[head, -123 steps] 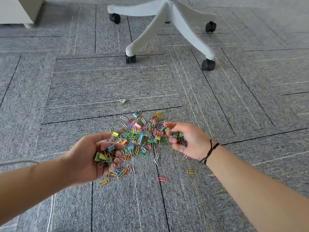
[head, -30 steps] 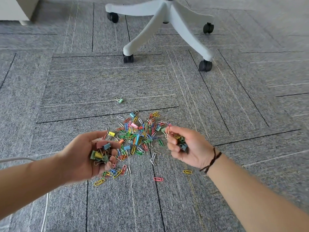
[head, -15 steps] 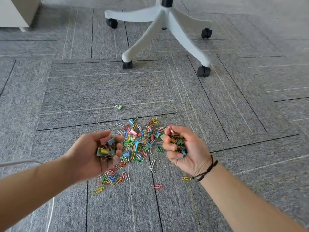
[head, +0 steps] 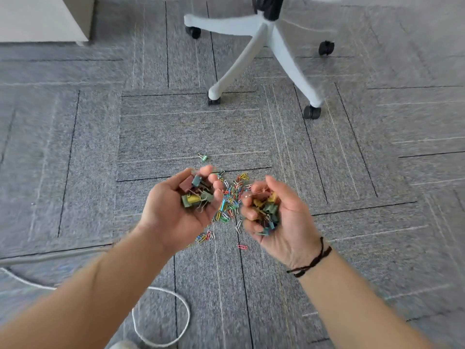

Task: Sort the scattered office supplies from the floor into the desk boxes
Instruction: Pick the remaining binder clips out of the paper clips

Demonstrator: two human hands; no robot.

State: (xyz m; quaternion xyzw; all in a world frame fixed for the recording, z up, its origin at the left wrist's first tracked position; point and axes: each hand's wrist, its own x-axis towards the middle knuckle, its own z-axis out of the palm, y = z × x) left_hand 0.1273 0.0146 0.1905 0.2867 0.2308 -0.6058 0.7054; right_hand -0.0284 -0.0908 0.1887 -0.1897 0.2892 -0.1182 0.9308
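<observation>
Palm-up, left hand [head: 176, 212] and right hand [head: 281, 222] raised, fingers curled cupping binder clips [head: 195, 195].

i see a grey carpet floor [head: 176, 137] made of square tiles with thin dark and light lines. at the top stands the white base of an office chair [head: 264, 44] with black wheels on its legs. in the top left corner is the corner of a pale cabinet [head: 42, 18]. at the bottom a white cable [head: 161, 290] lies in a loop on the carpet.
</observation>
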